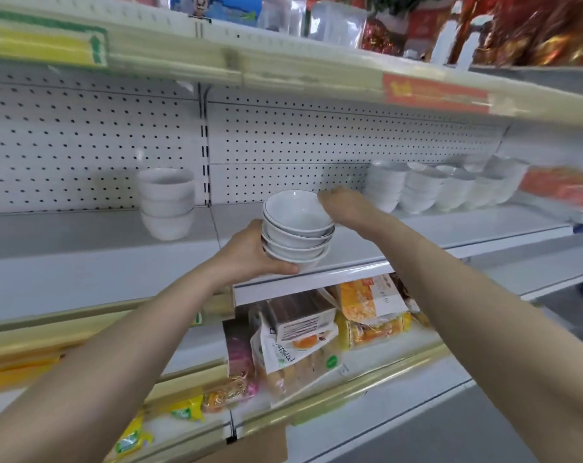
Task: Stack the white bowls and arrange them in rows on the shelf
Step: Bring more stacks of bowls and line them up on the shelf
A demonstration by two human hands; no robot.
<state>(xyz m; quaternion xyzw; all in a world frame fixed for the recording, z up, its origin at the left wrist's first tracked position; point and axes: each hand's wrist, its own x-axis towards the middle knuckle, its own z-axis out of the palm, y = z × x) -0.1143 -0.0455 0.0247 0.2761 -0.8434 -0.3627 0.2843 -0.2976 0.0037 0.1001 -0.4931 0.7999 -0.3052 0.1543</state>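
A stack of several white bowls (298, 227) with thin dark rims is held tilted just above the front of the white shelf (450, 228). My left hand (250, 253) grips the stack from below and the left side. My right hand (345, 207) holds the top bowl's right rim. A taller stack of three deeper white bowls (167, 202) stands on the shelf to the left, near the pegboard. A row of several white bowl stacks (440, 188) lines the back of the shelf on the right.
A perforated white back panel (283, 138) closes the shelf behind. The shelf above (283, 68) carries packaged goods. Snack packs and boxes (317, 332) fill the shelf below. Orange packets (561, 185) lie at the far right.
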